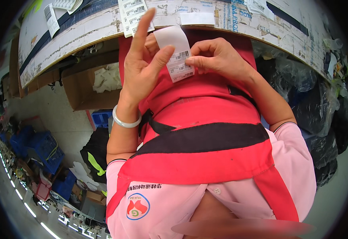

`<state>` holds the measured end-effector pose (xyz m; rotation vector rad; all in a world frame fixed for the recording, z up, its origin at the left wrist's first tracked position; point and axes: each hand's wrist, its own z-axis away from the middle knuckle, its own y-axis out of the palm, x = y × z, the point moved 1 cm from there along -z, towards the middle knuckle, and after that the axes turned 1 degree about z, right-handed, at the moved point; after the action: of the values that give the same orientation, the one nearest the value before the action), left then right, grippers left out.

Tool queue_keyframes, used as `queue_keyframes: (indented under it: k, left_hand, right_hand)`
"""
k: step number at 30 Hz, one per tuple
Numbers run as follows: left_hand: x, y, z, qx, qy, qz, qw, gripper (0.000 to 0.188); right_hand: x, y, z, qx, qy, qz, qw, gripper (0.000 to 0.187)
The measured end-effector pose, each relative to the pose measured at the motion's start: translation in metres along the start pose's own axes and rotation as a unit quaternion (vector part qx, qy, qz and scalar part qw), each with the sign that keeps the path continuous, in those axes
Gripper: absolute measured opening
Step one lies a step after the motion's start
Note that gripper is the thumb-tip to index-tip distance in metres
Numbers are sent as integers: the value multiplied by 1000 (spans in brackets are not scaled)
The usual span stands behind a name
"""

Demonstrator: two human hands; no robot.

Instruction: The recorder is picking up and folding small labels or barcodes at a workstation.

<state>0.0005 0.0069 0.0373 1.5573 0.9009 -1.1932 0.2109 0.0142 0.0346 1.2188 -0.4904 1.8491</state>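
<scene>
A strip of white barcode labels point(180, 63) hangs in front of my red apron, its upper part blank and its lower part printed. My left hand point(144, 59) holds the strip's left side, with the thumb on the front, other fingers partly hidden behind the strip and the index finger stretched up. At the strip's right edge, by the printed labels, my right hand point(216, 55) pinches with thumb and index finger. Whether a label is peeled there, I cannot tell. Both hands are just off the near edge of the worktable point(102, 26).
Label sheets point(132, 14) and a blank white slip point(197, 18) lie on the worn tabletop. Below it at left stands a cardboard box point(88, 95) with crumpled white material. Blue crates point(48, 151) are farther left. Plastic-wrapped dark bundles point(311, 103) pile up at right.
</scene>
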Motion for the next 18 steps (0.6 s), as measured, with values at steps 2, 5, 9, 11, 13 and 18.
queue_keyframes:
  k: [2,5,9,11,13,18]
  left_hand:
    - [2,-2,0,16,-28,-65,997,46]
    - [9,-10,-1,56,-127,-90,986,32]
    - [15,-11,1,73,-237,-96,964,27]
    - [15,-4,0,60,-232,-72,968,23]
    - [17,1,1,79,-221,-70,970,20]
    - [28,-6,-2,99,-255,-58,960,27]
  right_hand:
    - [0,2,1,5,5,18,1000,16]
    - [1,3,2,-23,-50,18,998,14]
    - [-2,2,0,-30,-47,11,998,11]
    - [0,5,-2,-122,-131,56,982,11]
    - [-1,0,-2,-104,-145,95,979,11]
    - [3,-18,-9,-124,-139,105,977,13]
